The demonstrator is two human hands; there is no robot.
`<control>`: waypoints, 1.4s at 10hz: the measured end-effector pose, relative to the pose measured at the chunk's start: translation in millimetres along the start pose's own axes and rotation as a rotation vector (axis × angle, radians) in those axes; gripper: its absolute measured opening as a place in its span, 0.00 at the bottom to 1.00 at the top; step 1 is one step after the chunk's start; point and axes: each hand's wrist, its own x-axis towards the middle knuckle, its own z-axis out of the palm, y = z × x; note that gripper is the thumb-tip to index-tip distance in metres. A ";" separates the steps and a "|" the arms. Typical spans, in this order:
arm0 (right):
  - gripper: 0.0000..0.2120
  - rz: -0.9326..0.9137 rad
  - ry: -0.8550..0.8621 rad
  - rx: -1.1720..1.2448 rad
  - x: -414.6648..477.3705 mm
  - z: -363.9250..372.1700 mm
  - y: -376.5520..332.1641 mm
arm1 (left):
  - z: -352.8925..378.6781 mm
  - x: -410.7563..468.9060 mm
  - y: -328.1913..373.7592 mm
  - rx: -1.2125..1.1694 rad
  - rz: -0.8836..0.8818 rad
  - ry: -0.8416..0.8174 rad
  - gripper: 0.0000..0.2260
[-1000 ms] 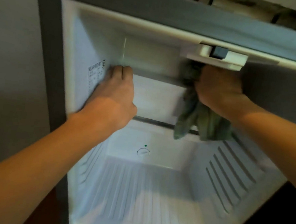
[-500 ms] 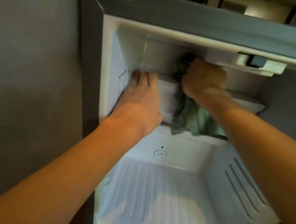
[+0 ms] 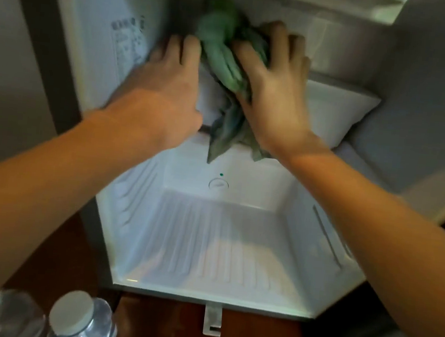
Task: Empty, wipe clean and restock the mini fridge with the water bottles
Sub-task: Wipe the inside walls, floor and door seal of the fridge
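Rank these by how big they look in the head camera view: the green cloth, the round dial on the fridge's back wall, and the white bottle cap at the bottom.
1. green cloth
2. white bottle cap, though nearness to the camera enlarges it
3. round dial

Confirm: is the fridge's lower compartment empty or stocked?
Empty. The fridge's ribbed floor is bare, and the water bottles stand outside in front.

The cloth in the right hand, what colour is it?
Green, a muted teal shade; the cloth shows best in the head view, bunched under the right hand.
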 end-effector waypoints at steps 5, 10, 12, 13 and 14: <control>0.27 0.691 -0.832 -0.011 -220.9 48.4 7.1 | 10.5 -3.8 -7.5 0.210 0.067 0.013 0.27; 0.28 0.630 -0.856 0.090 -193.2 78.8 -44.2 | 65.1 -44.0 -13.8 0.068 0.300 -0.566 0.12; 0.32 0.583 -0.572 0.546 -162.4 136.0 -87.7 | 108.9 -88.5 -21.8 0.126 0.041 -0.762 0.14; 0.26 0.443 -0.597 0.477 -160.7 159.3 -97.0 | 118.9 -93.3 -21.7 0.134 -0.010 -0.692 0.16; 0.20 0.233 -0.645 0.329 -159.5 177.5 -90.0 | 119.9 -89.9 -16.2 0.057 -0.043 -0.606 0.16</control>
